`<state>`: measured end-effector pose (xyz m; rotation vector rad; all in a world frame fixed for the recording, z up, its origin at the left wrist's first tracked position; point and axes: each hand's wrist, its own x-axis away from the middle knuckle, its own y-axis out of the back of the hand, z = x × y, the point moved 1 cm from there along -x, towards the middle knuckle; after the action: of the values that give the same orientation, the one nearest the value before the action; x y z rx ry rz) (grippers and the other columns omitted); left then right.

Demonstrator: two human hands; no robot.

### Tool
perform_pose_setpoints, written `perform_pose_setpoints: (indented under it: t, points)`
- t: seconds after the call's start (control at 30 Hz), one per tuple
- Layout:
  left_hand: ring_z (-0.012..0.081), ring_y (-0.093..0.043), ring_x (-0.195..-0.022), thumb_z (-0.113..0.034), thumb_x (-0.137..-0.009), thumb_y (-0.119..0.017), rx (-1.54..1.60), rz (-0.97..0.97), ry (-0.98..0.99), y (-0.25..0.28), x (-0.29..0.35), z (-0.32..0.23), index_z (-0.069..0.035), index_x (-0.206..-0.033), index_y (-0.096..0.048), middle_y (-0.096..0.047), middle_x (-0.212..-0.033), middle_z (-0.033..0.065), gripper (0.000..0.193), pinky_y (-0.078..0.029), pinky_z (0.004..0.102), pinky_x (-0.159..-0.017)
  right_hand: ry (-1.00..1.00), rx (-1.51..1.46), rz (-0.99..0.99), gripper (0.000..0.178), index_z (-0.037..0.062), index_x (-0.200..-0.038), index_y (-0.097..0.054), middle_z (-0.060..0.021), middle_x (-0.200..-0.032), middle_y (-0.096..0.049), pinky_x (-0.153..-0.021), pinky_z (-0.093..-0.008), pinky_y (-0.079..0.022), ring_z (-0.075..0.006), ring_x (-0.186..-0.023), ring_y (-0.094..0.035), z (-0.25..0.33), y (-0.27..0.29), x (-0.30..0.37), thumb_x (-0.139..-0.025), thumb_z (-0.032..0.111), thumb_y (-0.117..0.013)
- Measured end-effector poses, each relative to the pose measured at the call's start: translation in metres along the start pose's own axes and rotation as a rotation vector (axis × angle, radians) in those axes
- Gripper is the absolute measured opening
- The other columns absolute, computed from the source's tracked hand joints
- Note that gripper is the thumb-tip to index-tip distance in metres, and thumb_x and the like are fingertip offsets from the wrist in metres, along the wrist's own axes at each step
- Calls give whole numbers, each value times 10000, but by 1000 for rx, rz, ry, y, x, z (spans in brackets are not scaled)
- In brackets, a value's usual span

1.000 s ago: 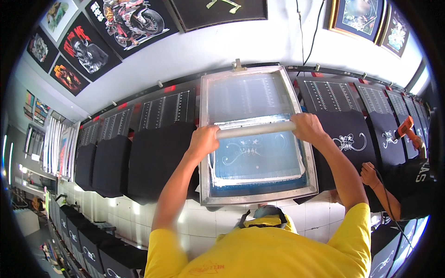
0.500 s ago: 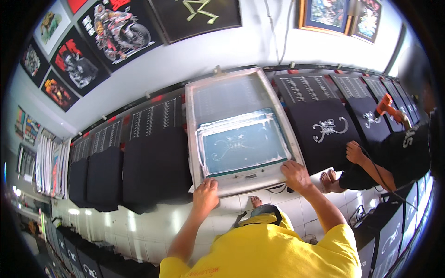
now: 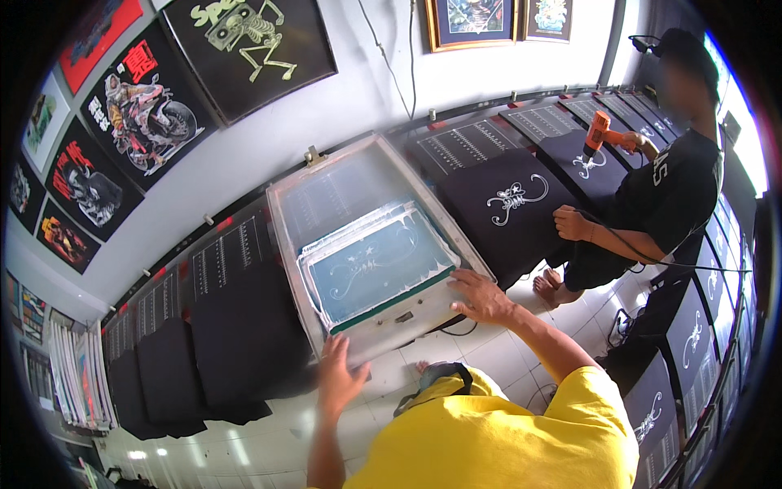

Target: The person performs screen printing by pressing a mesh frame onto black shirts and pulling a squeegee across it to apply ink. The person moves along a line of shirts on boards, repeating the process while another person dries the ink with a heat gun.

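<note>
A screen-printing frame [image 3: 401, 316] lies over a board in the row in front of me. White paste edges its blue-green stencil [image 3: 379, 257], where a pale scroll-and-star design shows. Beside the frame's near left corner is my left hand [image 3: 336, 381], fingers apart and holding nothing; whether its fingertips touch the frame I cannot tell. My right hand [image 3: 487, 300] rests at the near right corner with its fingers spread and the thumb away from them. To the right of the frame, a black cloth [image 3: 489, 183] bears a white scroll print [image 3: 517, 200].
A co-worker [image 3: 668, 196] in black stands at the right, pointing an orange heat gun [image 3: 599, 134] at another printed cloth; its cord trails by them. More black cloths [image 3: 244, 338] on boards run to the left. Behind me at lower right is another row of printed cloths [image 3: 692, 342].
My view has turned to the right. Both hands were closed on the frame's near corners; their fingers have now opened. The frame still lies on its board.
</note>
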<state>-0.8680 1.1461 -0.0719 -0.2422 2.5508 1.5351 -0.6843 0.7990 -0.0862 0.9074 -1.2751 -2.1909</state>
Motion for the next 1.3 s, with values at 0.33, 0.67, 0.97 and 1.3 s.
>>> perform_pose_setpoints:
  t: [0.33, 0.67, 0.97, 1.3]
  points:
    - [388, -595, -1110, -284, -991, -517, 94, -197, 560, -23, 7, 105, -23, -1255, -619, -622, -1192, 207, 385, -479, 439, -941, -594, -210, -338, 288, 6, -1155, -654, -222, -1007, -684, -902, -438, -499, -401, -987, -654, -76, -17, -28, -932, 159, -554]
    - [395, -655, -847, -235, -950, -577, 151, -327, 503, -43, 4, 116, 17, -1010, -697, -660, -909, 206, 285, -519, 438, -745, -560, -352, -421, 132, -40, -957, -676, -131, -808, -676, -708, -323, -504, -179, -742, -649, -122, -56, -36, -857, 18, -611]
    - [386, -660, -825, -183, -892, -639, 191, -303, 565, -41, -9, 118, 31, -955, -702, -663, -885, 207, 232, -525, 430, -723, -675, -459, -432, 100, -49, -904, -666, -90, -781, -651, -682, -313, -488, -157, -723, -615, -139, -71, -41, -881, 11, -589]
    - [333, -671, -805, -193, -898, -627, 348, -440, 684, -43, -10, 103, 19, -993, -698, -676, -938, 198, 244, -522, 406, -722, -636, -436, -440, 167, -65, -889, -676, -73, -730, -647, -623, -301, -466, -137, -659, -579, -158, -69, -44, -865, 83, -602]
